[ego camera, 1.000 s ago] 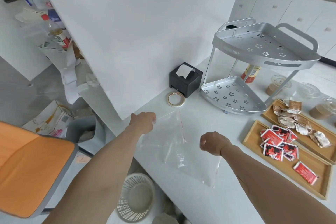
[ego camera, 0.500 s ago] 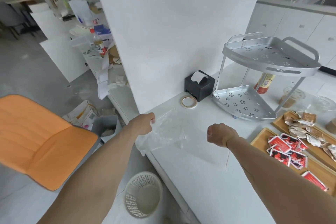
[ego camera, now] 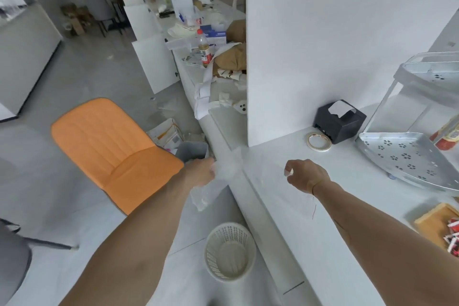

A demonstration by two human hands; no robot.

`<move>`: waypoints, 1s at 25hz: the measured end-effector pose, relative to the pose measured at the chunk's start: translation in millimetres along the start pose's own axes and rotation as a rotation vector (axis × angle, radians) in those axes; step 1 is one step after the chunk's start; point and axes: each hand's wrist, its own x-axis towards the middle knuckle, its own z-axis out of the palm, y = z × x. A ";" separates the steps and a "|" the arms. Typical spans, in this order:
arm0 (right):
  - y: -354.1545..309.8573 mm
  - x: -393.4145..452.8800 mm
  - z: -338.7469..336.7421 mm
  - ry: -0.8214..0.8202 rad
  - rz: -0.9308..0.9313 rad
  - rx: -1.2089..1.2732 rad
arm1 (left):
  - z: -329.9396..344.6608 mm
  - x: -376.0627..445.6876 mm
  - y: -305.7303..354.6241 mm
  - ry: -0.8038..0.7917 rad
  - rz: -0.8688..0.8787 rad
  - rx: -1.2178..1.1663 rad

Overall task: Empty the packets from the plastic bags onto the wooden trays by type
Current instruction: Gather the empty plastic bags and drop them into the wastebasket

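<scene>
My left hand [ego camera: 200, 172] is closed on an empty clear plastic bag [ego camera: 206, 195], which hangs crumpled off the counter's left edge, above the floor. My right hand [ego camera: 306, 175] hovers over the white counter [ego camera: 310, 218] with fingers curled loosely and nothing in it. At the right edge a corner of a wooden tray [ego camera: 433, 221] shows, holding red packets [ego camera: 453, 238]. The other tray is out of frame.
A white mesh wastebasket [ego camera: 229, 251] stands on the floor below the bag. An orange chair [ego camera: 109, 149] and a grey bin [ego camera: 192, 153] are to the left. A tape roll [ego camera: 319, 141], black box [ego camera: 339, 120] and metal corner rack [ego camera: 407, 156] sit on the counter.
My left hand has pulled the bag leftward off the counter, out over the floor. The view swung left, so the trays slid mostly out of frame. My right hand stayed above the counter.
</scene>
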 end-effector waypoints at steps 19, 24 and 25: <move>-106.5 29.9 224.2 -0.267 0.020 -0.065 | 187.6 -11.0 -135.7 -0.245 -0.367 -0.242; -90.9 69.5 304.3 -0.348 0.036 -0.141 | 266.9 31.4 -150.1 -0.302 -0.437 -0.294; -88.6 79.1 320.3 -0.356 0.027 -0.156 | 284.0 41.0 -154.0 -0.308 -0.453 -0.312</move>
